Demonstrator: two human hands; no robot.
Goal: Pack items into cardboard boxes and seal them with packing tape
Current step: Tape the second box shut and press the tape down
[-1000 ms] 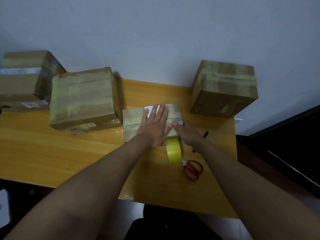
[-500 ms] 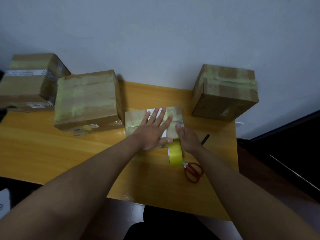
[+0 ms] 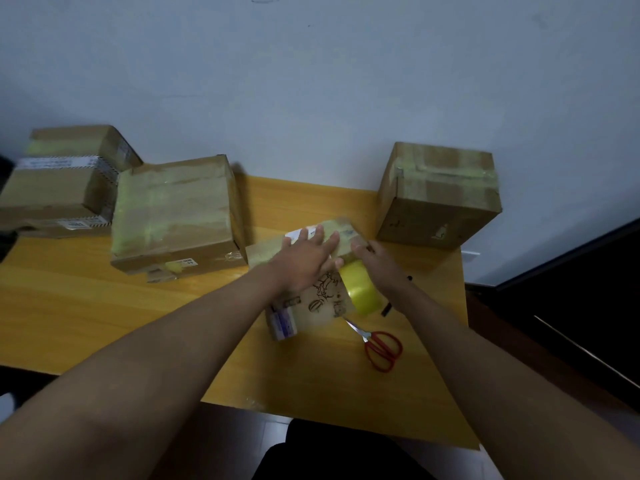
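Pressing down flat with the left hand [image 3: 304,261], fingers straight and spread, on top of the small tape-wrapped brown cardboard box [image 3: 311,268], now tilted so that its near face with dark printed drawings is showing below the wrist. Gripping the far right corner of that same box with the right hand [image 3: 372,259], fingers curled over the edge. Leaning against the box's near right side, just under the right wrist, the roll of yellow packing tape [image 3: 362,289]. Lying just nearer than the roll, below the right forearm, red-handled scissors [image 3: 379,344] on the orange-yellow wooden table [image 3: 104,306]. Peeking out beside the right wrist, a slim black object, too hidden to tell what. Sitting left of the left hand, a large taped cardboard box [image 3: 173,216], with another labelled cardboard box [image 3: 65,181] farther left again. Standing beyond the right hand, against the pale wall, a taped cube-shaped cardboard box [image 3: 436,195].
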